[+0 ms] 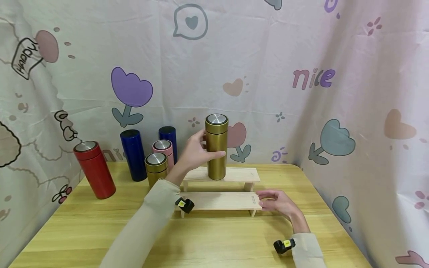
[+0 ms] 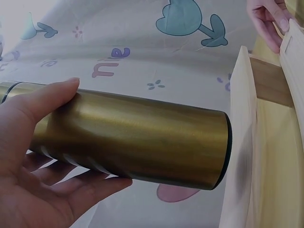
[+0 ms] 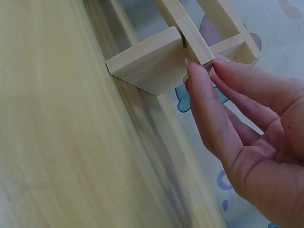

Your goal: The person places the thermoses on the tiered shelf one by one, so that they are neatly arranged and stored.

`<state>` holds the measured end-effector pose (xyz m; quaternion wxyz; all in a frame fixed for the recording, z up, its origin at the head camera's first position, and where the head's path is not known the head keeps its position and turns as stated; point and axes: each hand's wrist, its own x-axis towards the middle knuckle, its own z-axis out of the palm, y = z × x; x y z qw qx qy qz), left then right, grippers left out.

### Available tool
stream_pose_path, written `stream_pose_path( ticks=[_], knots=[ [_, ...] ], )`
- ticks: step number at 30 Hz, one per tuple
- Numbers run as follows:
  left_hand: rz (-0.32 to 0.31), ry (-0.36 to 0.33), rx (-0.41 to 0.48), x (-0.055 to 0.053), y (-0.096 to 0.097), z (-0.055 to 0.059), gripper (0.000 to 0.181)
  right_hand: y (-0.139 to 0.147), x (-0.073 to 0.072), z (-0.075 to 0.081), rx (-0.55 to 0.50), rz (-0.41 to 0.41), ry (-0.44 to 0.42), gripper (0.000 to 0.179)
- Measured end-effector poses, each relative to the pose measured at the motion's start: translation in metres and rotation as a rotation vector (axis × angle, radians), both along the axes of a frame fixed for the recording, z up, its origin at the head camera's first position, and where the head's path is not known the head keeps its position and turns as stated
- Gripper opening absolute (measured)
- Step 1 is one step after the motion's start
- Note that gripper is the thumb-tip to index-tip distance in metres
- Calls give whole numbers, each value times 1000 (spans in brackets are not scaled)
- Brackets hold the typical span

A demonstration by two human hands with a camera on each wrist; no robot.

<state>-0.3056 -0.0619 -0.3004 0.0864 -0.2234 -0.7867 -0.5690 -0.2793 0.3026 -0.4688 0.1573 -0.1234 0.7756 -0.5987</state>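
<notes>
My left hand grips a gold thermos bottle with a silver-topped lid, thumb on one side and fingers around the other. Upright, the bottle overlaps the upper board of a two-step wooden shelf in the head view. The left wrist view has its dark-rimmed base close over that board. At the right end of the lower board, my right hand pinches the edge; thumb and fingertips meet around the board end in the right wrist view.
Left of the shelf stand a red bottle, two blue bottles, a pink bottle and a second gold bottle, partly hidden by my left arm. A printed curtain hangs behind and beside the wooden table.
</notes>
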Motion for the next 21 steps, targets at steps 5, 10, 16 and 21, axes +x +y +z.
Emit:
stream_pose_path(
  ticks=[5, 10, 16, 21],
  knots=[
    [-1, -27, -16, -10, 11, -3, 78, 0, -1, -2, 1, 7, -5, 59],
    [22, -32, -57, -16, 21, -5, 77, 0, -1, -1, 4, 0, -6, 60],
    [39, 1, -55, -22, 33, -6, 71, -1, -1, 0, -3, 1, -12, 61],
    [18, -7, -41, -24, 45, -7, 69, -1, -1, 0, -1, -9, -16, 61]
  ],
)
